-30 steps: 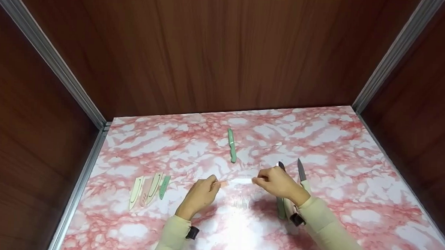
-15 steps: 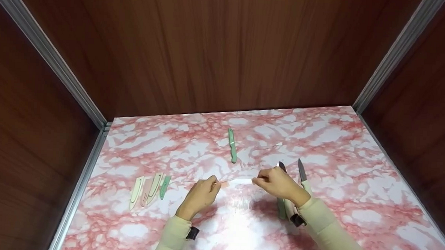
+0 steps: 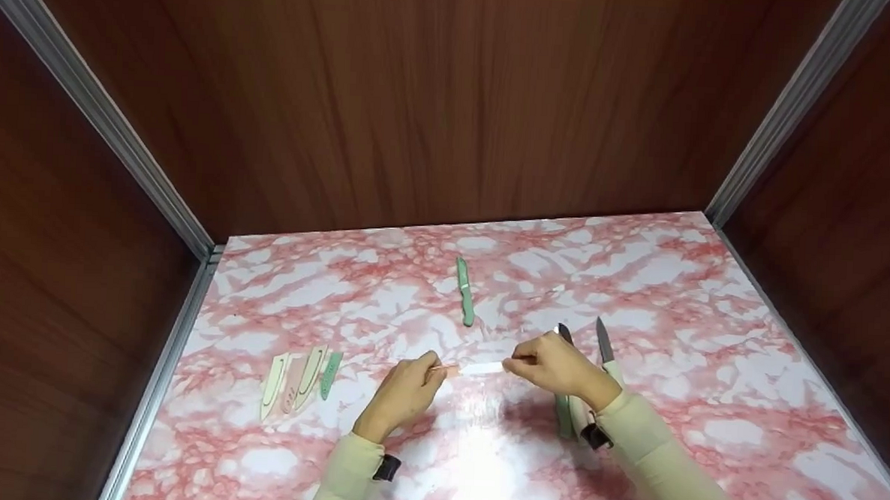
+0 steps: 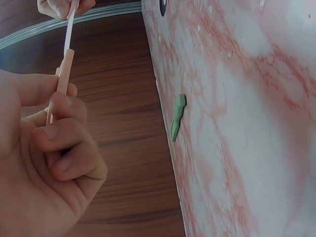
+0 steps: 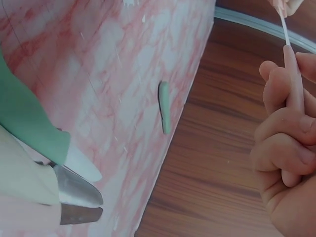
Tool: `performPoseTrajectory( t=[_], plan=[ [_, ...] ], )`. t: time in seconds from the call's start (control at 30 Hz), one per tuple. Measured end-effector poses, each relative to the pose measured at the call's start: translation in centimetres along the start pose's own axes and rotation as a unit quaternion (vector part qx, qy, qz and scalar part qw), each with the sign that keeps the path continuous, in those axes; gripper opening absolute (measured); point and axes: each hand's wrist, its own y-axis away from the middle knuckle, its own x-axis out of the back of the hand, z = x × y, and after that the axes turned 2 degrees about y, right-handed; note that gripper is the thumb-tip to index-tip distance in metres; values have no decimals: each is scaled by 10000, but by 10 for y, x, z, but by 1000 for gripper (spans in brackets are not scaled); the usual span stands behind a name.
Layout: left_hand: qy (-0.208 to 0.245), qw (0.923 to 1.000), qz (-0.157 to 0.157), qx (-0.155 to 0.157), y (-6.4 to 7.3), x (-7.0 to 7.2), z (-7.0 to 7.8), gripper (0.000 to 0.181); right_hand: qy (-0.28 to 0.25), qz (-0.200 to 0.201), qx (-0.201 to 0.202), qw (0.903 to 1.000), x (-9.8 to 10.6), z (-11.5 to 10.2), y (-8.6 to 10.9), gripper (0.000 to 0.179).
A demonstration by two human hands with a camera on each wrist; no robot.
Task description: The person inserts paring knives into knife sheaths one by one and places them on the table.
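Observation:
My left hand (image 3: 403, 391) pinches a pink knife sheath (image 4: 64, 74) between thumb and fingers. My right hand (image 3: 556, 367) grips the pink handle (image 5: 294, 81) of a small knife with its fingers curled round it. The knife's white blade (image 3: 481, 368) spans the gap between the hands, above the table. Its tip meets the mouth of the sheath; how far inside it reaches I cannot tell. In the left wrist view the blade (image 4: 69, 34) and sheath are nearly in line.
A green knife in its green sheath (image 3: 465, 292) lies further back. Several loose sheaths (image 3: 297, 379) lie side by side at left. Bare knives lie under and beside my right forearm: green-handled (image 5: 34, 113), cream-handled (image 5: 29, 168) and pink-handled (image 5: 29, 212). Wooden walls (image 3: 451, 107) bound the table.
My left hand has shifted slightly right and the sheath has turned a little. The blade now slants slightly down to the left. Both hands keep their holds.

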Motion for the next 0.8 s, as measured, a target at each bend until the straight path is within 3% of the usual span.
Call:
performPoseTrajectory(
  t=[0.33, 0.8],
  plan=[
    [-13, 10000, -6, 18, 0, 0, 0, 23, 179, -100, 349, 9992, -1, -1, -4, 31],
    [-47, 9998, 115, -149, -1, -5, -2, 24, 227, -229, 314, 9990, -3, 0, -5, 32]
  ],
)
